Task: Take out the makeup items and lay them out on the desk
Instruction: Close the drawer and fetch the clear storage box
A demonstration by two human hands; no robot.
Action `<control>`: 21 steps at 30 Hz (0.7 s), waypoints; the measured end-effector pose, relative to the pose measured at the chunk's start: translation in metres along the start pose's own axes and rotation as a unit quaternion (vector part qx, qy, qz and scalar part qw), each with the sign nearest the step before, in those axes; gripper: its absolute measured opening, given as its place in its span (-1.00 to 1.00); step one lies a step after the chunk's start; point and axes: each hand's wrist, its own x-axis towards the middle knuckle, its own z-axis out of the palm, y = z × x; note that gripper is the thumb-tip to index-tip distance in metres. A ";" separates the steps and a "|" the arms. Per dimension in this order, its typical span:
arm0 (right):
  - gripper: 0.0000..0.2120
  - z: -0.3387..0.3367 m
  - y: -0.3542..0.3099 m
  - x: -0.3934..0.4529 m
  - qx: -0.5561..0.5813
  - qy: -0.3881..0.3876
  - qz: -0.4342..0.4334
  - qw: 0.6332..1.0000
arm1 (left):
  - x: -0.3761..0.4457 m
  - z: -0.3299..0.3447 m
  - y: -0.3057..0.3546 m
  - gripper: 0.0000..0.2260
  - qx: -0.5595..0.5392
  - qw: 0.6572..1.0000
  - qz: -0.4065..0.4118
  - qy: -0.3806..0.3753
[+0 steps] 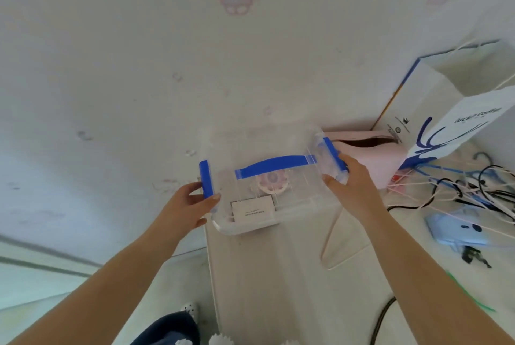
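We have the clear storage box (264, 177), lid on with its blue handle (274, 165) across the top, sitting at the far end of the pale desk (278, 275), left of the pink pouch (373, 155). The makeup items show faintly inside. If one blue latch (206, 179) springs before the other, we judge the light box could skid off the left edge. Our left hand (189, 202) curls round that left latch; our right hand (351, 186) wraps the right latch (334, 159), both clamped
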 end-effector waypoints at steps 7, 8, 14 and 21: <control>-0.42 0.003 0.013 0.019 0.069 -0.018 0.078 0.994 | 0.003 0.011 0.004 -0.62 -0.020 0.997 0.025 0.066; -0.42 0.003 0.014 0.018 0.074 -0.016 0.075 0.994 | 0.003 0.012 0.003 -0.61 -0.023 0.997 0.025 0.071; -0.46 0.001 0.013 -0.002 0.096 -0.007 0.081 0.992 | -0.004 0.008 -0.003 -0.62 -0.012 0.997 0.035 0.075; -0.46 0.001 0.014 -0.055 0.136 0.029 0.124 0.983 | -0.021 -0.004 -0.017 -0.71 0.022 0.995 0.074 0.070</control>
